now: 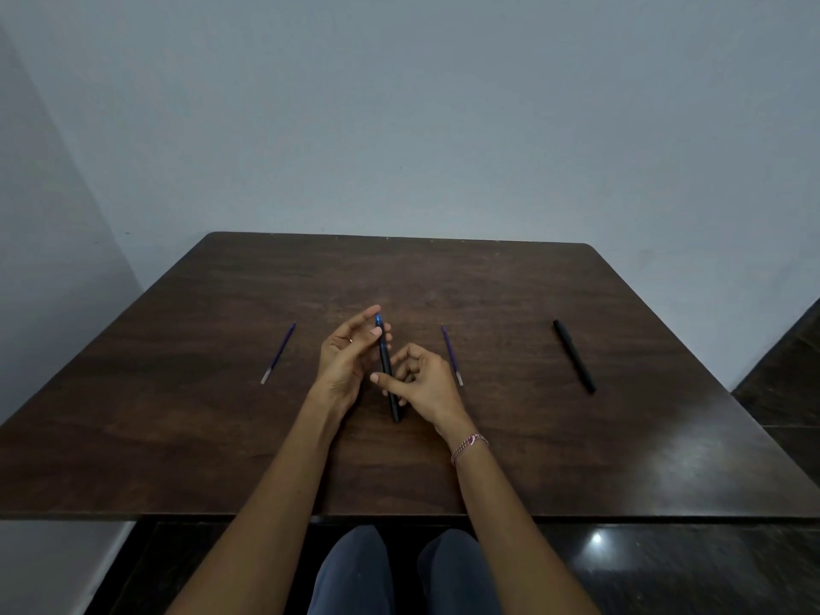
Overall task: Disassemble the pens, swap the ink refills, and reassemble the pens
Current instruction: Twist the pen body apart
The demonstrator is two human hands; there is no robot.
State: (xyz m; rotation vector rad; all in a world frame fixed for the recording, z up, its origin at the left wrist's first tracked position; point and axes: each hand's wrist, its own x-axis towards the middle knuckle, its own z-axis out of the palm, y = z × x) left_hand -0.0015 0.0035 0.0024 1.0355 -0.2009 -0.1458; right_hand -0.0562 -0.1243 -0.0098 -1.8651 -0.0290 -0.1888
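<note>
I am holding a slim dark pen barrel with a blue far end (385, 361) above the middle of the dark brown wooden table (621, 459), and it lies lengthwise away from me, its near end low over the tabletop just in front of my wrists. My left hand (344, 361) takes it near the blue end, with the thumb and fingertips (376, 332) pressed together on the barrel and the palm turned toward the right. My right hand (421, 383) grips the lower half, its thumb laid across the barrel and the other fingers curled around it from the right side, so both hands are closed on the same pen. On my left ring finger there is a thin ring (350, 340), and a pinkish beaded bracelet (469, 445) circles my right wrist. To the left of my hands, well apart from them, a thin purple ink refill with a pale near end (278, 353) lies flat on the wood. A second thin purple ink refill (452, 355) lies just beside my right hand, not touching it. Farther right, well apart, a plain black pen (573, 355) rests on the table, angled slightly. My knees in grey trousers (355, 570) show below the table's near edge.
</note>
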